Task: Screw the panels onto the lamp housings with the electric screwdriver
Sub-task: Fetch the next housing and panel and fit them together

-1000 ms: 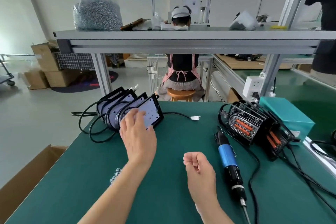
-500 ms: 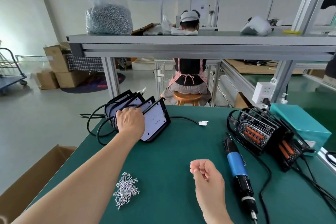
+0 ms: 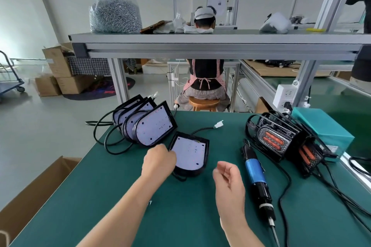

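Black plastic lamp housing (image 3: pixel 190 155) looks light and stiff, best held by its rim where the left hand (image 3: pixel 159 163) grips; right hand (image 3: pixel 228 179) loosely curled, empty

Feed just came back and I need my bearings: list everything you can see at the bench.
near lamp housing: one, black with white panel, mat centre
leaning lamp housings: about four, black with white panels, mat far left
electric screwdriver: one, blue and black, lying on mat right of centre
grilled lamps: two, black with orange bars, mat right
box: one, teal, far right
screw bag: one, clear with silver screws, shelf left
carton: one, brown, floor left
seated person: one, dark top, background centre
left grip: one, bare, holds near lamp housing's left edge
right grip: one, bare, loosely curled, nothing visible in it
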